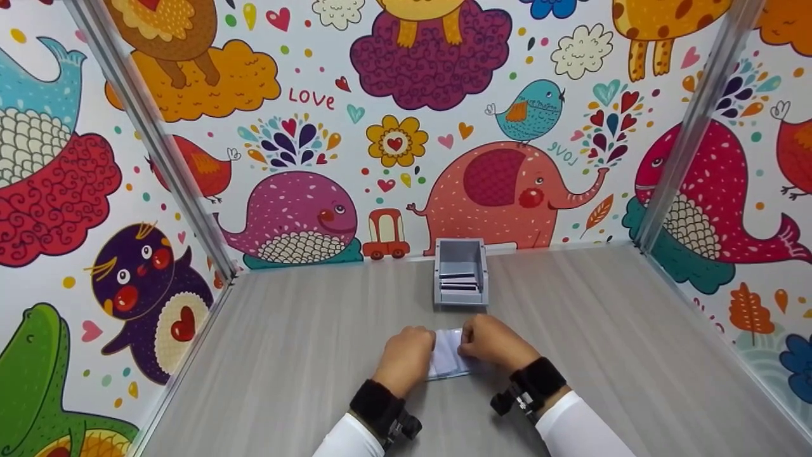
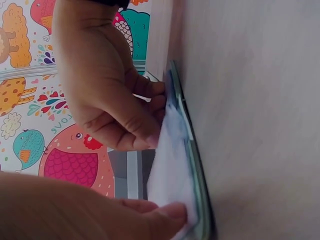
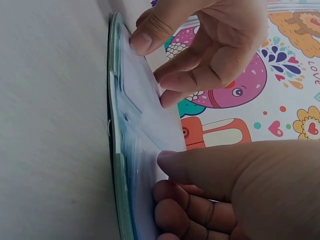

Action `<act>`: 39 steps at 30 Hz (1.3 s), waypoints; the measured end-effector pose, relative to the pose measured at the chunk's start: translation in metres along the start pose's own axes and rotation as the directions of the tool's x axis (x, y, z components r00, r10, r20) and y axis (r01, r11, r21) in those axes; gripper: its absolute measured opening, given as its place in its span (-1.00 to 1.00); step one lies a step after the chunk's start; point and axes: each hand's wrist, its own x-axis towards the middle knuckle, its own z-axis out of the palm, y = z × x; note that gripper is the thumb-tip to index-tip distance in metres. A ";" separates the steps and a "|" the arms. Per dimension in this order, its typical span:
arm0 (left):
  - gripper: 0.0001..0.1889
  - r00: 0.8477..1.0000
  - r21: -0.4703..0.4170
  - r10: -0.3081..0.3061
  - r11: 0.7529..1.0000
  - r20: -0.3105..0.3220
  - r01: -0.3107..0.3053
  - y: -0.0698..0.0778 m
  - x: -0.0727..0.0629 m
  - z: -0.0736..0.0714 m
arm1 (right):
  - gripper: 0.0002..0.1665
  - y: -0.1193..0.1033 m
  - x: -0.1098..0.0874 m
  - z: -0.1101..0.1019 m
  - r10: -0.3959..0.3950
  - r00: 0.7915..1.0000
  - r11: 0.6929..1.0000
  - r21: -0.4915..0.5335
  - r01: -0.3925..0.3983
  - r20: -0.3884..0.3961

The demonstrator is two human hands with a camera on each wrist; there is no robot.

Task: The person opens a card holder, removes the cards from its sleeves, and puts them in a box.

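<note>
A card holder (image 1: 448, 357) with clear plastic sleeves lies spread open on the table, pale sheets showing inside. Its greenish cover edge is visible in both wrist views. My left hand (image 1: 406, 358) grips its left side, the thumb on the inner sleeve in the right wrist view. At the right side, my right hand (image 1: 498, 343) pinches the sleeve near the far edge with thumb and curled fingers (image 3: 170, 215). Some fingertips are hidden behind the holder.
Just beyond the hands stands a grey plastic bin (image 1: 461, 297) holding several flat, card-like pieces. It is close to the patterned back wall (image 1: 393, 76). Printed side panels with metal posts (image 1: 691, 127) border the wood-grain table (image 1: 285, 355).
</note>
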 end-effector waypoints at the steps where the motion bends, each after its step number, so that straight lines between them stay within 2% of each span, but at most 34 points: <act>1: -0.84 1.000 -0.004 -0.001 1.000 -0.003 0.001 0.000 0.000 0.000 | -0.75 0.000 0.000 0.000 0.006 1.000 1.000 0.004 -0.006 0.005; 5: -0.83 1.000 -0.033 0.005 0.999 -0.029 -0.006 0.000 0.001 0.000 | -0.76 0.000 0.000 -0.003 0.038 0.999 0.999 0.034 -0.039 0.031; 10: -0.85 0.998 -0.047 0.026 0.998 -0.052 -0.029 -0.001 0.001 0.001 | -0.77 0.000 -0.001 -0.006 0.002 1.000 0.999 0.054 -0.002 0.006; 13: -0.86 0.999 -0.042 0.022 0.999 -0.036 -0.024 -0.002 0.001 0.003 | -0.75 -0.004 -0.001 -0.007 -0.017 1.000 0.998 0.063 0.016 0.008; 15: -0.87 0.999 -0.034 0.020 0.999 -0.030 -0.021 -0.002 0.002 0.003 | -0.63 -0.010 -0.002 -0.007 -0.024 1.000 0.998 0.066 0.023 0.020; 21: -0.87 0.998 -0.013 0.021 1.000 -0.056 -0.021 -0.001 0.001 0.003 | -0.03 -0.025 -0.006 0.000 -0.065 0.997 0.998 0.020 0.064 0.044; 24: -0.83 0.997 -0.012 0.024 1.000 -0.072 -0.025 -0.001 0.001 0.004 | 0.12 -0.029 -0.008 0.003 -0.065 0.997 0.998 -0.022 0.066 0.045; 28: -0.82 0.994 -0.043 0.036 0.998 -0.102 -0.040 -0.003 0.000 0.007 | 0.06 -0.030 -0.010 0.005 -0.060 0.998 0.997 -0.054 0.061 0.032; 29: -0.82 0.993 -0.051 0.037 0.998 -0.109 -0.043 -0.003 0.000 0.008 | 0.01 -0.030 -0.010 0.005 -0.061 0.998 0.996 -0.059 0.062 0.025; 30: -0.81 0.989 -0.051 0.053 0.997 -0.136 -0.060 -0.008 0.002 0.017 | -0.04 -0.030 -0.010 0.005 -0.058 0.998 0.996 -0.064 0.059 0.017; 33: -0.82 0.989 -0.056 0.049 0.997 -0.143 -0.058 -0.008 0.002 0.017 | -0.21 -0.028 -0.009 0.004 -0.038 0.999 0.996 -0.083 0.036 -0.026; 36: -0.81 0.993 -0.043 0.029 0.999 -0.110 -0.034 -0.007 0.003 0.015 | -0.32 -0.025 -0.007 0.003 -0.004 0.996 0.996 -0.088 -0.004 -0.089; 37: -0.81 0.997 -0.049 0.006 0.999 -0.077 -0.010 -0.001 0.001 0.006 | -0.35 -0.023 -0.006 0.003 -0.002 0.993 0.996 -0.092 -0.009 -0.115; 39: -0.78 0.999 -0.049 -0.008 0.999 -0.054 0.005 0.000 0.002 0.004 | -0.37 -0.020 -0.005 0.002 0.003 0.988 0.995 -0.093 -0.018 -0.157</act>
